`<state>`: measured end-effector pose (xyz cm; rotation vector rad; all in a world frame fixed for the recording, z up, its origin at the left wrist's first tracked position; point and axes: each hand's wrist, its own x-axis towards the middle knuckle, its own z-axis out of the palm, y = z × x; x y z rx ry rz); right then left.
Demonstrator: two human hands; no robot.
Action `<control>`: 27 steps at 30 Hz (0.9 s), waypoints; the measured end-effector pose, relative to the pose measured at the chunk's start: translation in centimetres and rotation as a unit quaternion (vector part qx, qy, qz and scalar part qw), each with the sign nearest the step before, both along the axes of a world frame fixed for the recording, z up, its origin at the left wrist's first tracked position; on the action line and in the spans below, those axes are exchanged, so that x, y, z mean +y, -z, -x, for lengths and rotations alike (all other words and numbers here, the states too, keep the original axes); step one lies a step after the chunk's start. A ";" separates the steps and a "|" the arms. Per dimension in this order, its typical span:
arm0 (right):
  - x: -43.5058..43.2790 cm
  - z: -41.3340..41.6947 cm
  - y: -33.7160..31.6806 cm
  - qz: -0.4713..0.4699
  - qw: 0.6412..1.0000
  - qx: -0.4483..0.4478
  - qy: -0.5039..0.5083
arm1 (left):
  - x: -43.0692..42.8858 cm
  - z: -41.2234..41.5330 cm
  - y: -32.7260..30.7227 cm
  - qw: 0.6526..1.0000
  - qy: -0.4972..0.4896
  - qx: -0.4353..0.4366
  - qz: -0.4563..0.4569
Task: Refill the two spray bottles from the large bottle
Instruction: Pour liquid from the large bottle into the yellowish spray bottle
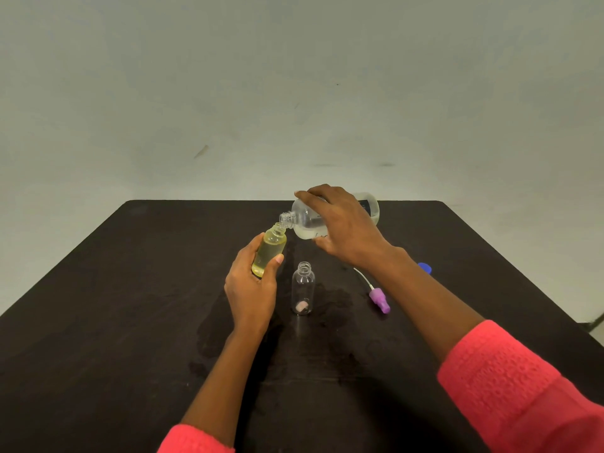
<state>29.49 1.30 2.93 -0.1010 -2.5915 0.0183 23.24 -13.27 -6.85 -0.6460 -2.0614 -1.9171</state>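
My right hand (343,223) grips the large clear bottle (305,220), tipped on its side with its open neck pointing left and down. That neck touches the mouth of a small yellowish spray bottle (270,251), which my left hand (251,289) holds tilted above the table; yellowish liquid fills most of it. A second small clear spray bottle (303,289) stands upright and uncapped between my arms, with a pale pink scrap at its bottom.
A purple spray head (379,299) with its white dip tube lies on the dark table (98,305) right of the clear bottle. A blue cap (425,267) peeks out behind my right forearm. Wet patches darken the table around the bottles.
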 end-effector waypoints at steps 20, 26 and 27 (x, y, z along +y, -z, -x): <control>0.0 0.1 0.2 -0.001 1.000 0.005 -0.003 | -0.1 0.0 -0.1 1.000 0.000 0.000 -0.001; -0.1 0.1 0.0 0.000 1.000 0.003 -0.004 | -0.1 0.0 -0.1 1.000 -0.001 0.000 -0.003; -0.1 0.1 0.0 0.001 1.000 0.002 -0.005 | -0.1 0.0 -0.1 1.000 -0.001 0.001 -0.003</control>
